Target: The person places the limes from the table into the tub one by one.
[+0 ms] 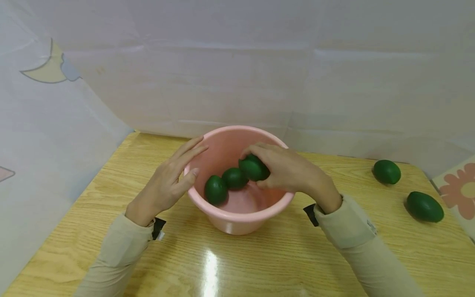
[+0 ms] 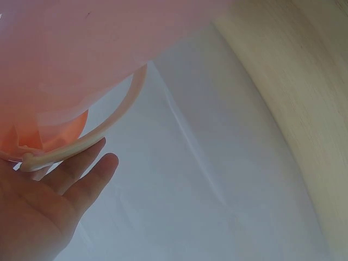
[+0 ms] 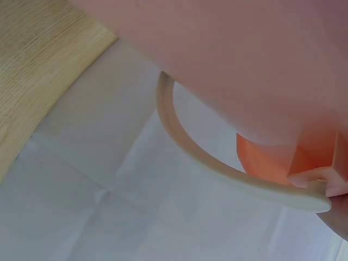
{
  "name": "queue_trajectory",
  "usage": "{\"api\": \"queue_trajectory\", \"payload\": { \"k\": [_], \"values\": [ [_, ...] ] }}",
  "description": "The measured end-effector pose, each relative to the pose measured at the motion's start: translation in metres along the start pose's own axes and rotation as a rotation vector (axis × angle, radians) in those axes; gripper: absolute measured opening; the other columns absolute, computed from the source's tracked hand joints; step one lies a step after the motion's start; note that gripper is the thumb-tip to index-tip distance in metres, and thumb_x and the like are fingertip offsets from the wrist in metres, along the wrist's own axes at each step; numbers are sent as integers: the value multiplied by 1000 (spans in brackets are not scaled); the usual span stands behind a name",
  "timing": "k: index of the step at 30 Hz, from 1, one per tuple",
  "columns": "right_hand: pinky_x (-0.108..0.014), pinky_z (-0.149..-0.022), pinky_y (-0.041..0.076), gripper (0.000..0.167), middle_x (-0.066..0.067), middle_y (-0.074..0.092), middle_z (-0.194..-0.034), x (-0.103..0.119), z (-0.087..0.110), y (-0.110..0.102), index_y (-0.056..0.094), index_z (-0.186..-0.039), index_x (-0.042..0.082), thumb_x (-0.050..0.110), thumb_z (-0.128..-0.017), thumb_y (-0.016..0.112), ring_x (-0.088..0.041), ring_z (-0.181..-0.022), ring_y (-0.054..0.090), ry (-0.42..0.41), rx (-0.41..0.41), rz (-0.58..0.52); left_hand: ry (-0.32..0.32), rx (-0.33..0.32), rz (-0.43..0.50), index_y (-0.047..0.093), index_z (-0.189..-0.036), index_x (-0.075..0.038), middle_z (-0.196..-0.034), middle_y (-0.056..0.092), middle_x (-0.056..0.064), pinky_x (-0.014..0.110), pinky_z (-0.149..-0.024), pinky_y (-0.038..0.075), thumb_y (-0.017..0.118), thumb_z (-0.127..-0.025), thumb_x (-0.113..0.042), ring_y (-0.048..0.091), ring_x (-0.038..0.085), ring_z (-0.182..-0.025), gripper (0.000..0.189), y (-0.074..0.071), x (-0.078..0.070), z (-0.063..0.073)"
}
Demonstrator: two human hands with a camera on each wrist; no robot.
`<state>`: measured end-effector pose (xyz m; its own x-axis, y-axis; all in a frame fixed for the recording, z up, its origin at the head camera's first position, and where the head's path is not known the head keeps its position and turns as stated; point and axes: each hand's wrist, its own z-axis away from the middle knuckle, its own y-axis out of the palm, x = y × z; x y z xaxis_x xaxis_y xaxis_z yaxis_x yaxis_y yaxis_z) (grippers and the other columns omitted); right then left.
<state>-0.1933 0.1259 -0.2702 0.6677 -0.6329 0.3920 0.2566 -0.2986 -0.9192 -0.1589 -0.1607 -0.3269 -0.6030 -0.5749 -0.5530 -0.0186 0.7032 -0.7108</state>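
Observation:
A pink plastic bucket (image 1: 237, 215) with a pale curved handle (image 2: 122, 109) stands on the table. My left hand (image 1: 165, 183) rests on its left rim, fingers spread and fairly straight, thumb over the edge. In the left wrist view, fingertips show beside the handle. Inside the bucket's right side, my right hand (image 1: 287, 167) grips a dark green, smooth, oval avocado-like fruit (image 1: 253, 167). Two similar fruits, one at left (image 1: 216, 190) and one nearer the middle (image 1: 235, 178), lie in the bucket. The right wrist view shows mostly the bucket's outer wall (image 3: 228, 65); the held fruit is hidden there.
Two more green fruits, one farther back (image 1: 386, 172) and one nearer (image 1: 424, 206), lie at the right of the wooden table (image 1: 178, 264). A pale sheet (image 1: 230, 82) hangs behind the table's back edge. A flower print (image 1: 460, 189) shows at far right.

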Motion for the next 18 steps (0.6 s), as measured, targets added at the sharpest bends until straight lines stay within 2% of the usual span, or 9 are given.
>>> {"api": "queue_trajectory", "payload": {
  "k": [9, 18],
  "values": [
    [-38, -102, 45, 53, 1, 61, -125, 1, 0, 1, 59, -126, 14, 14, -78, 81, -16, -113, 56, 11, 11, 28, -6, 2, -4, 42, -151, -21, -163, 28, -1, 62, -109, 35, 46, -97, -25, 33, 26, -148, 55, -1, 0, 1],
    [-38, -102, 45, 52, 1, 61, -124, 1, 0, 0, 59, -126, 13, 12, -78, 80, -16, -113, 56, 2, 11, 41, 3, 1, -3, 42, -151, -20, -164, 28, -1, 62, -109, 35, 48, -97, -23, 33, 26, -148, 55, -1, 1, 1]
  ]
}}
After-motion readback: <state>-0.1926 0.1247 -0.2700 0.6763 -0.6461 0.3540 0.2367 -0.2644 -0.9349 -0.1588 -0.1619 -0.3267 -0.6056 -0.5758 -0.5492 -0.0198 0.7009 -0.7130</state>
